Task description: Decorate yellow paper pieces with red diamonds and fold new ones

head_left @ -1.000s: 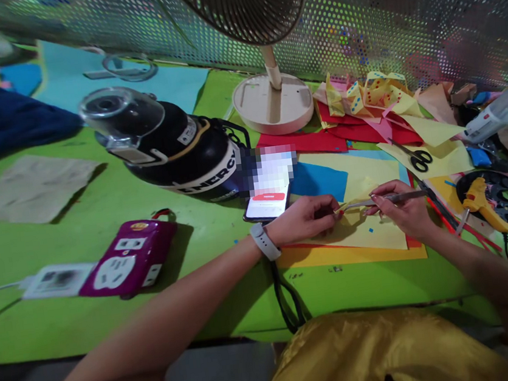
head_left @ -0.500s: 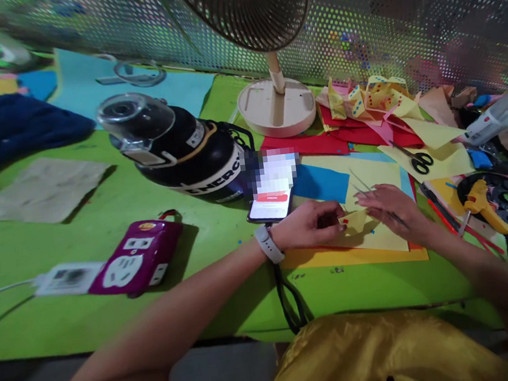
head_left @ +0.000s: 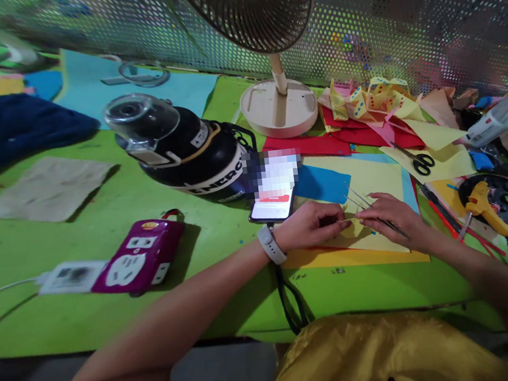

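Note:
My left hand (head_left: 313,225) rests on a yellow paper sheet (head_left: 374,180) with its fingers pinched on a small yellow paper piece (head_left: 348,224). My right hand (head_left: 388,219) pinches the same piece from the right and also keeps metal tweezers (head_left: 359,200) between its fingers, their tips pointing up and to the left. A white watch sits on my left wrist. A phone (head_left: 275,193) with a lit screen lies just beyond my left hand.
A black water jug (head_left: 190,152) lies on the green table (head_left: 111,304) beside a purple power strip (head_left: 136,265). A fan base (head_left: 279,108), folded paper shapes (head_left: 379,100), scissors (head_left: 418,159), a yellow glue gun (head_left: 482,201) and a perforated metal screen stand behind.
The tweezers swung from lying level across both hands to angling up-left from my right hand. Both hands now close on the small yellow piece. The view shifted slightly.

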`<state>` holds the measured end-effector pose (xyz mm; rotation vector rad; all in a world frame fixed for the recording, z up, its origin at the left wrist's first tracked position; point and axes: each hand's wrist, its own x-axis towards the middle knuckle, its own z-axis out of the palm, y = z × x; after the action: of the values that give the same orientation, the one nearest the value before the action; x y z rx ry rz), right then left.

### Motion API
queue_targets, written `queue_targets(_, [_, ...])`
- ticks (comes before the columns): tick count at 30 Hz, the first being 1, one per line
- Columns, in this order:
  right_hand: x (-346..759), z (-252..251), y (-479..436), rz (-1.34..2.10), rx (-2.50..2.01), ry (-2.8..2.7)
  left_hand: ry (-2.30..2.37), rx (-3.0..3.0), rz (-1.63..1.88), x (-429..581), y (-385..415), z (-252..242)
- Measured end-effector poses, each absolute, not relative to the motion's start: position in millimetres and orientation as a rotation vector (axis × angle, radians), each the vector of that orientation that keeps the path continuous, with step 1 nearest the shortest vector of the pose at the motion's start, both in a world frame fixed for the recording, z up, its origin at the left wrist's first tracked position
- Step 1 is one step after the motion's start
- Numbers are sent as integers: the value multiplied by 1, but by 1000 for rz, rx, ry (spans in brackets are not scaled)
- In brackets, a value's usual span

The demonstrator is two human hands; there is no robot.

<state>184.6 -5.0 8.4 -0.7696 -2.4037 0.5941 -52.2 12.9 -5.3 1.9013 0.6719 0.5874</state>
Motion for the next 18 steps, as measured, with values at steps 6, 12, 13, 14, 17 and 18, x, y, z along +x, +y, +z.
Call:
queue_targets(6, [190,6,-4,696,-874,-2313,699,1733,622,-53,13,-8])
queue_targets(12, [191,10,-4,959,-1168,-1934,824,1436,822,-51,11,-9])
queue_targets(13, [190,11,-3,992,-1191,-1875,862,1398,848,-50,10,-9])
queue_targets(14, [190,12,-3,1012,-1206,-1827,899,1364,871,-49,10,-9])
queue_targets(17, [191,13,-1,1024,-1216,-1755,991,1275,962,-46,9,-8])
queue_targets(18, [191,13,-1,1021,-1212,-1755,1011,1249,993,-45,9,-7])
